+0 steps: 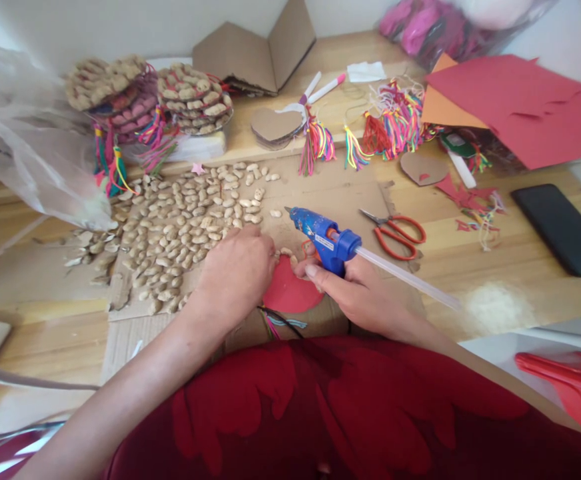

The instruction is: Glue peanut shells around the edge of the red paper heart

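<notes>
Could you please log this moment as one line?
left hand: at red piece; right hand: holding blue glue gun; peanuts: on cardboard; orange-handled scissors: lying nearby

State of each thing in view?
Blue plastic glue gun: held, right hand
Clear glue stick: loaded
Tan unshelled peanuts: mostly loose on brown cardboard sheet
Flat red rounded piece: peanuts along far edge
Orange-handled metal scissors: lying down, blades look closed
Black rectangular phone: lying flat, no lit screen
Folded brown cardboard: half-open
</notes>
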`<state>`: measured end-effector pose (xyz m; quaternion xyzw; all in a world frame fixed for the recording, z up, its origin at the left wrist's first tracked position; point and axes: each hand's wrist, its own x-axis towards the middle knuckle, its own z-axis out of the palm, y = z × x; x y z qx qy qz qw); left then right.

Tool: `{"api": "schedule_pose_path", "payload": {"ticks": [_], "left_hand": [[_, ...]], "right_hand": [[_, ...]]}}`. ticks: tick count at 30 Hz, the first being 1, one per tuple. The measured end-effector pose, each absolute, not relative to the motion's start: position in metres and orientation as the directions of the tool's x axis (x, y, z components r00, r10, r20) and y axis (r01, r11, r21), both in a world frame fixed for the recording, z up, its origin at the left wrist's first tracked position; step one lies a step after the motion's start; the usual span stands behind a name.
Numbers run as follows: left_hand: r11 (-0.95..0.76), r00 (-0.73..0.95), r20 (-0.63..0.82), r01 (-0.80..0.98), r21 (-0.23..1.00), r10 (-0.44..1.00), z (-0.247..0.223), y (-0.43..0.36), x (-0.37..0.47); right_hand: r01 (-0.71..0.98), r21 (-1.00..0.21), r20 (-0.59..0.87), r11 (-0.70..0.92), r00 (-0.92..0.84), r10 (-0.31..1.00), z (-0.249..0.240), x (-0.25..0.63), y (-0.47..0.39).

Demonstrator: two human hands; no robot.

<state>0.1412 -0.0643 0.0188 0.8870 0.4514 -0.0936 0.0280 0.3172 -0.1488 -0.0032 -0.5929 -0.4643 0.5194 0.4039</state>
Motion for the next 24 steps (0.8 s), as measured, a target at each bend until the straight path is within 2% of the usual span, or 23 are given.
{"api": "schedule_pose_path", "payload": {"ticks": [3, 7, 12, 16, 20, 24], "left_hand": [[-0.595, 0.586, -0.195, 0.804, 0.014, 0.787, 0.017, -0.063, 0.137], [-0.539, 0.556, -0.162, 0.83, 0.14, 0.815, 0.014, -0.057, 0.124], [-0.459, 0.506, -0.081, 0.83, 0.316, 0.859, 0.014, -0.051, 0.112], [-0.476, 0.549, -0.063, 0.772, 0.421, 0.834, 0.009, -0.05, 0.111], [-0.533, 0.621, -0.047, 0.707, 0.465, 0.782, 0.002, -0.05, 0.111], [-0.561, 0.639, -0.018, 0.688, 0.46, 0.769, -0.001, -0.051, 0.11]], "right_hand": [[0.115, -0.962, -0.247, -0.247, 0.015, 0.969, -0.006, 0.319, -0.15], [0.089, -0.964, -0.252, -0.252, 0.013, 0.968, -0.008, 0.32, -0.152], [0.169, -0.945, -0.281, -0.282, 0.03, 0.959, 0.004, 0.32, -0.149], [0.201, -0.934, -0.292, -0.296, 0.049, 0.955, 0.011, 0.318, -0.147], [0.166, -0.943, -0.286, -0.29, 0.05, 0.957, 0.01, 0.317, -0.147], [0.223, -0.925, -0.3, -0.306, 0.064, 0.952, 0.013, 0.317, -0.146]]}}
